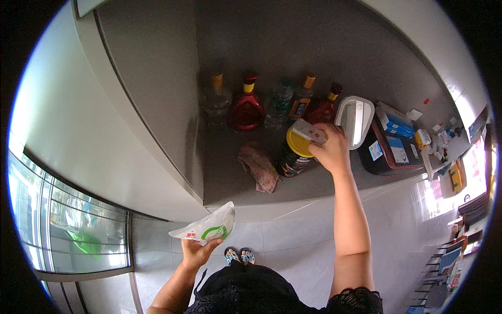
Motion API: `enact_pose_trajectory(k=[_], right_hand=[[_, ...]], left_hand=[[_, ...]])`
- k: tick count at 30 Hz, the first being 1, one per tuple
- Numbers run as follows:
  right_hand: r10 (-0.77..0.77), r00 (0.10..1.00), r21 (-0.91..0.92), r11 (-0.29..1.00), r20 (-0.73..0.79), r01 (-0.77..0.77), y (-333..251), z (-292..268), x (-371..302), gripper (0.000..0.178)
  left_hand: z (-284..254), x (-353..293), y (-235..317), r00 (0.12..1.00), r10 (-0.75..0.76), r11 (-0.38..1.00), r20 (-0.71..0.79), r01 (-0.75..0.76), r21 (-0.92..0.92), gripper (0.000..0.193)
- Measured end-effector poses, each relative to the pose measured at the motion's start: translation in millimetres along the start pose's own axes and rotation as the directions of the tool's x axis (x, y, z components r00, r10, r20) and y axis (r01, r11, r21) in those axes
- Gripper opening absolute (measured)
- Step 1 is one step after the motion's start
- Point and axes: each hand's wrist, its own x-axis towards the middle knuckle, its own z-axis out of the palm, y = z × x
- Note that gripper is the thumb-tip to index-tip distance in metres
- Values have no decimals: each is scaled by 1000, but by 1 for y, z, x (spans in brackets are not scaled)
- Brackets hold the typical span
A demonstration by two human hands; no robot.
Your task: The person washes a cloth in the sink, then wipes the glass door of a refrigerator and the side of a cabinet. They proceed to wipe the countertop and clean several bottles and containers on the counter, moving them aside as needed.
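My left hand is closed round the lower edge of a white plastic pouch with green and red print, held in front of the shelf. My right hand reaches into the cabinet and pinches a small pale packet with reddish spots. That packet is over the yellow lid of a dark canister; whether it touches the lid I cannot tell. Left of the canister lies a crumpled pinkish-brown cloth.
Behind stand several bottles, among them a red one and a green-tinted clear one. To the right are a white-rimmed container and a dark box carrying blue packets. The shelf's front edge runs below my right arm.
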Motion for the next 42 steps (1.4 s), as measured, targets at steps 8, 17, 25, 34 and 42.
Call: enact_pose_trajectory(k=[8,17,25,34,42], right_hand=[[-159,930,23,984,-331,176,-42,9,-24,23],[-30,946,-17,999,322,38,-61,180,-80,56],[-225,916,483,875,333,39,-56,227,21,49],[-393,852,596,793,346,124,-56,190,-44,32],[-431,886,318,875,171,364,-73,247,5,35]], left_hand=[[1,8,5,999,-17,999,-28,16,-39,55],[-14,6,-17,998,10,991,-70,-1,131,57],[-6,7,-6,977,-26,995,-213,45,87,57],[16,-6,3,912,71,989,-403,-11,150,48],[39,-13,9,845,78,996,-529,-44,77,40]])
